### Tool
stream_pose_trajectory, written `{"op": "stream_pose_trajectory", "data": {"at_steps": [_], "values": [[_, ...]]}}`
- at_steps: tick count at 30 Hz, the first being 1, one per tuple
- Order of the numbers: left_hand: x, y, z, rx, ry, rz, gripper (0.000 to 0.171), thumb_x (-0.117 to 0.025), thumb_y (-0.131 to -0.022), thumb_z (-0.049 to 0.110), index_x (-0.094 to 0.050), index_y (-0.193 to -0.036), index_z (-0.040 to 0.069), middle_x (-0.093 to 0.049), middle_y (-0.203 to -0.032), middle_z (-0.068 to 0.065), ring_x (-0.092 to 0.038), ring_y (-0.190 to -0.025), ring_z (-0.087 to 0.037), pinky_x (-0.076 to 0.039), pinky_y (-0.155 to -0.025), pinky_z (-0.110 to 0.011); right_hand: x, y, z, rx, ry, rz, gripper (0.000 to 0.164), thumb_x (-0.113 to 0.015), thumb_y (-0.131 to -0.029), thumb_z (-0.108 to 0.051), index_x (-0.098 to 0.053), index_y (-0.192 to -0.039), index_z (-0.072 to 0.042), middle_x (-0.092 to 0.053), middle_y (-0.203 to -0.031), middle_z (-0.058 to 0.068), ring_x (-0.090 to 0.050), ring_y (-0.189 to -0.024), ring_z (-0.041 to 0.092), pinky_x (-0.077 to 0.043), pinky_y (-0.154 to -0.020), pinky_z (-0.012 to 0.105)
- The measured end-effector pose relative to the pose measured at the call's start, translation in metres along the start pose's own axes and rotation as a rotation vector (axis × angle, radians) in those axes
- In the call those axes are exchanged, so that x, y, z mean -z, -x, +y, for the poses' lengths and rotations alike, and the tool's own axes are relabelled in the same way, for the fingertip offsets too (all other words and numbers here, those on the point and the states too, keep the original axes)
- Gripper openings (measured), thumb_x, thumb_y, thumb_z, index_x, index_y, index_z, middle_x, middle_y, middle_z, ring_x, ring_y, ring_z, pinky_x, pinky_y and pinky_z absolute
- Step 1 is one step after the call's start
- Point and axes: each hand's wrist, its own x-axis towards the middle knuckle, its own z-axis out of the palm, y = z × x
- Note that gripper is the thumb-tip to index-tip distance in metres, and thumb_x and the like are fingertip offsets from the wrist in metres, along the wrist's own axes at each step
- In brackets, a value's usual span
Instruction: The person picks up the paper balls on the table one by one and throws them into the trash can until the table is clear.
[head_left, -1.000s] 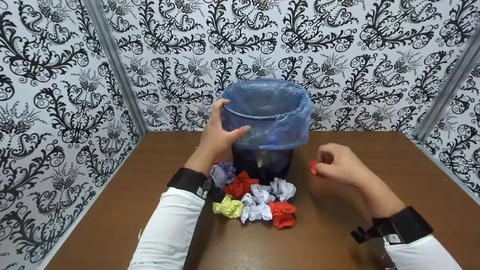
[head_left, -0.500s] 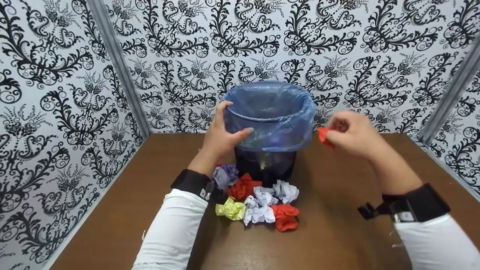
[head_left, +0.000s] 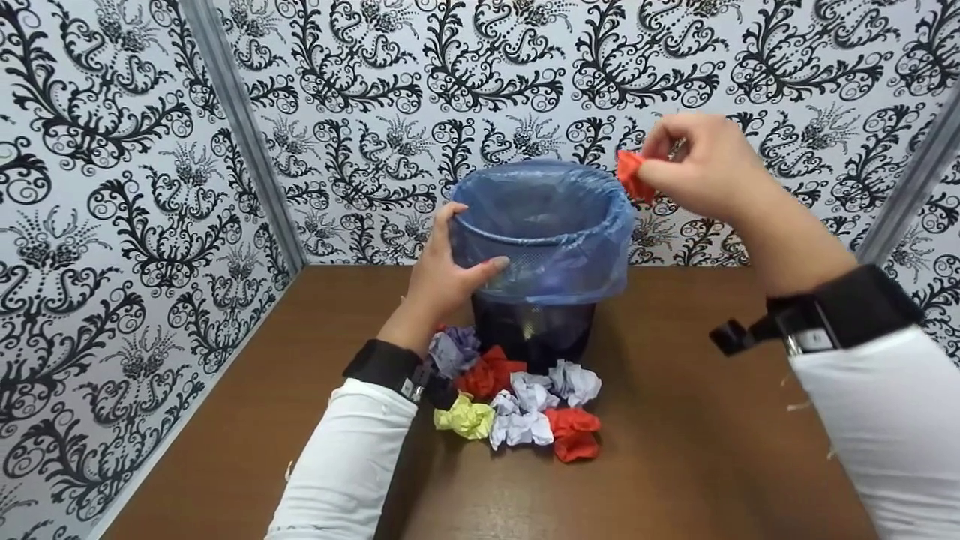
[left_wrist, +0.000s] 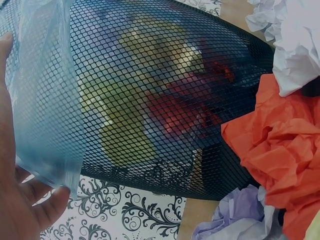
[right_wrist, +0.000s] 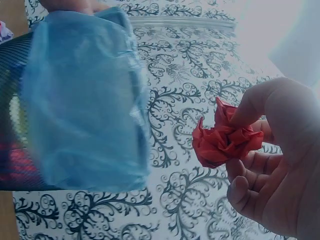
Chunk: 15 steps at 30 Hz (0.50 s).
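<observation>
A black mesh wastebasket (head_left: 536, 330) stands upright at the middle back of the table, lined with a blue plastic bag (head_left: 544, 266) folded over its rim. My left hand (head_left: 442, 274) grips its left side under the rim, thumb in front and fingers round the side. Crumpled red paper (head_left: 634, 176) is pinched by my right hand (head_left: 701, 161), level with the rim and just right of it. The right wrist view shows this red paper ball (right_wrist: 227, 137) between thumb and fingertips, apart from the bag. Through the mesh, yellow and red paper (left_wrist: 125, 120) shows inside.
Several crumpled papers lie before the basket: purple (head_left: 454, 351), red (head_left: 491, 373), yellow (head_left: 465, 417), white (head_left: 521, 427) and red-orange (head_left: 575, 433). Patterned walls (head_left: 360, 75) rise behind and beside the brown table (head_left: 247, 420).
My right hand has risen from low beside the basket to rim height, carrying the red paper ball up. My left hand keeps its grip on the basket, and the papers lie as before.
</observation>
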Motion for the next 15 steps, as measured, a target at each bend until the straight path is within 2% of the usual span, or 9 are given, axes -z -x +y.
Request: {"op": "stream_pose_trajectory", "data": {"at_steps": [3,8,15], "values": [[-0.001,0.000,0.000,0.002,0.005,-0.009,0.103,-0.084,-0.063,0.075,-0.031,-0.146,0.042,-0.053,-0.149,-0.001,-0.060,-0.123,-0.025,-0.051,-0.104,-0.053,0.003,-0.010,-0.013,0.005,0.017,-0.028,0.029,-0.070,-0.094,-0.045,-0.066,-0.098,-0.016,-0.067,-0.096,0.004,-0.059,-0.067,0.016,-0.049,-0.054,0.027],[0.000,0.001,0.000,-0.002,0.008,-0.012,0.104,-0.084,-0.064,0.074,-0.031,-0.147,0.040,-0.054,-0.148,-0.002,-0.061,-0.122,-0.024,-0.051,-0.103,-0.052,0.001,-0.026,-0.031,0.009,0.038,-0.077,0.025,-0.070,-0.094,-0.041,-0.067,-0.102,-0.017,-0.065,-0.103,0.003,-0.061,-0.073,0.016,-0.051,-0.058,0.025],[0.001,0.001,0.002,-0.012,0.011,-0.008,0.102,-0.085,-0.065,0.072,-0.031,-0.146,0.041,-0.055,-0.148,-0.003,-0.061,-0.121,-0.023,-0.051,-0.104,-0.051,-0.011,-0.046,-0.048,0.006,0.100,-0.129,0.022,-0.070,-0.094,-0.037,-0.068,-0.106,-0.019,-0.064,-0.108,-0.001,-0.053,-0.084,0.018,-0.048,-0.063,0.028]]}}
